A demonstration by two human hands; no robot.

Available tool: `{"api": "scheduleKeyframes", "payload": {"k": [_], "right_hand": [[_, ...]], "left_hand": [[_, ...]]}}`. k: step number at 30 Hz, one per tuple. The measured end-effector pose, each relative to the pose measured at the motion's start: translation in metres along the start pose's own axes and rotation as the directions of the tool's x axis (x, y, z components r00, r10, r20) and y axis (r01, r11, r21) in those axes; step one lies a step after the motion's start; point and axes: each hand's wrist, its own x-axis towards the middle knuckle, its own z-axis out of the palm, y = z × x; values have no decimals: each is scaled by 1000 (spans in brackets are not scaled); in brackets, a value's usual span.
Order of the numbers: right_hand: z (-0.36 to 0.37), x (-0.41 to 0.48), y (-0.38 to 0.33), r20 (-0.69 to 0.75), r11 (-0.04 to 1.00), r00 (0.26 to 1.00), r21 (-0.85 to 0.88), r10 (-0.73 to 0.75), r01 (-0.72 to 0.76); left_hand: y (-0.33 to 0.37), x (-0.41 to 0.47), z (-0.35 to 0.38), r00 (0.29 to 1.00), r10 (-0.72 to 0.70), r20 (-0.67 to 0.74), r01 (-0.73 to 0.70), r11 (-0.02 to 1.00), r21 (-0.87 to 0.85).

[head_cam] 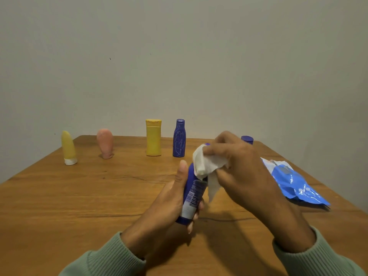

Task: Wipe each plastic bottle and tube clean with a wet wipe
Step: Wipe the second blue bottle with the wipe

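The person's left grip [169,202] grasps a blue bottle [192,194] by its lower half, thumb lying up along one side, and holds it tilted above the middle of the wooden counter [79,196]. The right grip [239,166] is clenched round a white wet wipe [207,162], which covers the bottle's upper end. Near the far edge a yellow tube [68,148], a pink tube [105,145], a yellow bottle [153,137] and a dark blue bottle [179,138] stand upright and apart. A blue cap [247,139] shows just behind the right grip. A blue wipes pack [294,182] lies on the counter's right side.
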Motion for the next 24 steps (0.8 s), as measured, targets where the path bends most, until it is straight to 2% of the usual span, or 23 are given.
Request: {"api": "scheduleKeyframes", "payload": {"k": [2,3,5,7,9,11,15,20,22,24], "right_hand": [[1,-2,-8,156,998,986,24,-66,63],[1,-2,-8,186,997,980,25,-75,72],[1,0,-1,115,998,992,40,-59,55],[2,1,10,-59,997,998,75,-14,19],[5,2,18,-167,994,986,110,2,17],[7,3,18,-149,985,988,162,-28,52],[4,2,17,53,962,994,259,-100,83],[4,7,26,-172,948,985,308,-24,77],[5,7,27,-150,925,988,378,19,40],[1,7,27,-23,894,1000,448,13,-2]], "left_hand": [[0,-1,0,1000,-5,-17,5,1000,-13],[0,-1,-1,1000,-9,-18,9,1000,-19],[-1,-1,-1,1000,-16,6,16,999,-50],[-2,-2,-2,999,-20,41,24,993,-116],[-3,-2,-3,997,-33,74,48,978,-204],[-3,-2,-4,993,-50,103,77,957,-281],[1,-1,-3,984,-79,161,142,890,-433],[7,-3,-3,961,-86,263,221,811,-541],[7,-3,-4,957,-77,278,228,793,-564],[7,-4,-4,958,-68,277,228,765,-602]]}}
